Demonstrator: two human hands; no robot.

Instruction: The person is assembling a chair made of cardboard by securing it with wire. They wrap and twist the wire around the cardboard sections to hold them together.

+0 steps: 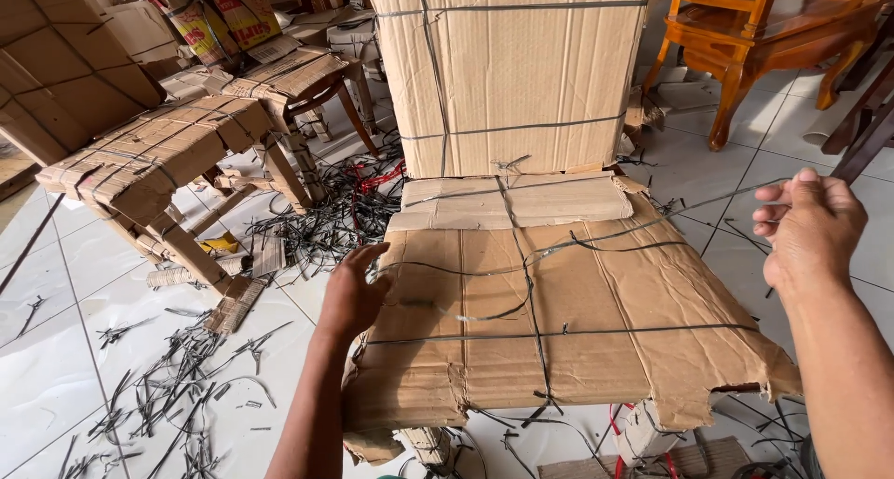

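Pressing the wrapped chair (pixel 559 321), the left hand (pixel 354 293) lies flat, fingers loosely spread. The right hand (pixel 808 226) pinches a taut strap (pixel 652 220), fingers closed on it.

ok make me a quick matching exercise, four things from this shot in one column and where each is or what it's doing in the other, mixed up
Things:
1. left hand
2. right hand
3. bare wooden chair
4. cut strap scraps

Places or states:
A. top right, unwrapped
B. scattered on the white floor tiles
C. resting on the cardboard-wrapped chair seat's edge
D. raised, pulling a dark strap taut

Pairs: 1-C, 2-D, 3-A, 4-B
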